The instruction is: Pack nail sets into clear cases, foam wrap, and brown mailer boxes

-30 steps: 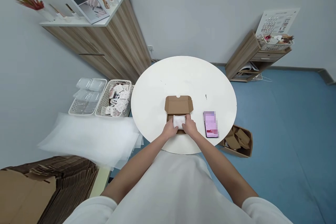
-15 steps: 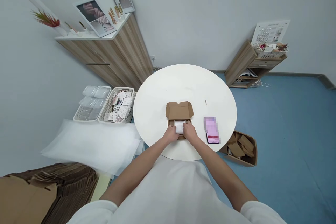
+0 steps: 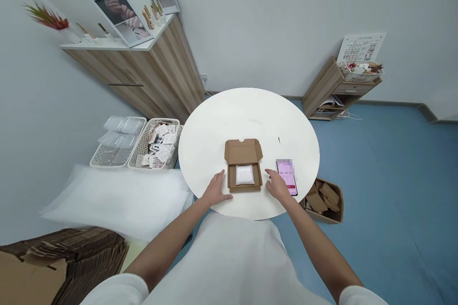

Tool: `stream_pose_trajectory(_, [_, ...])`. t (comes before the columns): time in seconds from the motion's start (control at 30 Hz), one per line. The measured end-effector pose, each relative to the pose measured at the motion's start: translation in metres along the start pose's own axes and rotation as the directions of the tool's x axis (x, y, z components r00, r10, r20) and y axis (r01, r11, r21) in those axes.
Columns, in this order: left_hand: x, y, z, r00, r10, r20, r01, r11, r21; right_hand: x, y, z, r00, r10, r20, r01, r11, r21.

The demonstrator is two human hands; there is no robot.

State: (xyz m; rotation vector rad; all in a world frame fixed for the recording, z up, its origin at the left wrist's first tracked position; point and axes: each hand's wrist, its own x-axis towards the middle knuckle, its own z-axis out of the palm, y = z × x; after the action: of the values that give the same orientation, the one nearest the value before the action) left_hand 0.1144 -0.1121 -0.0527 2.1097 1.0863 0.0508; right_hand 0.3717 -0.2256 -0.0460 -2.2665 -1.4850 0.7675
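Observation:
A small brown cardboard box (image 3: 244, 152) stands on the round white table (image 3: 250, 109), its lid raised away from me. Inside it lies a white wrapped packet (image 3: 245, 175); what the wrapping covers is hidden. My left hand (image 3: 215, 189) is at the box's left side, fingers apart and thumb near the front corner, holding nothing. To the right of the box, my right hand (image 3: 276, 186) has its fingers spread and empty, close to a phone (image 3: 290, 178) with a lit pink screen.
White baskets hold clear plastic packs (image 3: 121, 139) and printed cards (image 3: 161, 140) at the left. Translucent sheets (image 3: 118, 200) and a stack of flat cardboard (image 3: 82, 262) lie nearer me. A carton of cardboard pieces (image 3: 325, 200) sits on the floor at right.
Both hands have let go of the white packet, which now lies in the box. They have moved outward, one to each side, and their fingers have opened.

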Motion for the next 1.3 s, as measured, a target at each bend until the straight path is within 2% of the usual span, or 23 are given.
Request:
stream_pose_trajectory(0.13, [-0.004,-0.012,0.021,0.999,0.043,0.024,-0.042,0.997,-0.061,-0.013,0.008,0.015,0.988,-0.040,0.148,0.040,0.999,0.004])
stream_pose_trajectory(0.33, [0.009,-0.001,0.034,0.989,0.113,-0.099,-0.121,0.989,-0.083,-0.007,-0.005,0.033,0.996,-0.016,0.090,0.010,0.998,0.067])
stream_pose_trajectory(0.5, [0.017,0.004,0.036,0.988,0.026,-0.154,-0.031,0.999,-0.033,-0.002,-0.009,0.041,0.992,0.090,0.084,-0.100,0.986,0.132])
stream_pose_trajectory(0.7, [0.022,0.003,0.037,0.987,-0.065,-0.148,0.073,0.996,0.047,0.006,-0.002,0.032,0.989,0.040,0.144,-0.083,0.949,0.306])
stream_pose_trajectory(0.77, [0.023,0.003,0.037,0.987,-0.082,-0.135,0.093,0.993,0.076,0.017,0.002,0.023,0.990,0.075,0.119,-0.117,0.908,0.402])
stream_pose_trajectory(0.83, [0.024,0.003,0.036,0.987,-0.091,-0.136,0.104,0.990,0.095,0.032,0.005,0.013,0.983,0.145,0.112,-0.183,0.821,0.540])
stream_pose_trajectory(0.93, [0.024,0.005,0.036,0.987,-0.083,-0.134,0.097,0.990,0.100,0.061,0.006,-0.003,0.955,0.216,0.202,-0.294,0.616,0.730])
stream_pose_trajectory(1.03, [0.024,0.005,0.036,0.990,-0.072,-0.124,0.083,0.993,0.087,0.089,0.003,-0.016,0.924,0.250,0.289,-0.376,0.465,0.802])
stream_pose_trajectory(1.17, [0.024,0.005,0.034,0.990,-0.087,-0.108,0.093,0.995,0.046,0.108,-0.007,-0.024,0.907,0.220,0.360,-0.422,0.444,0.791])
stream_pose_trajectory(1.3, [0.024,0.007,0.034,0.989,-0.108,-0.099,0.108,0.994,-0.004,0.105,-0.022,-0.021,0.947,0.141,0.290,-0.322,0.461,0.827])
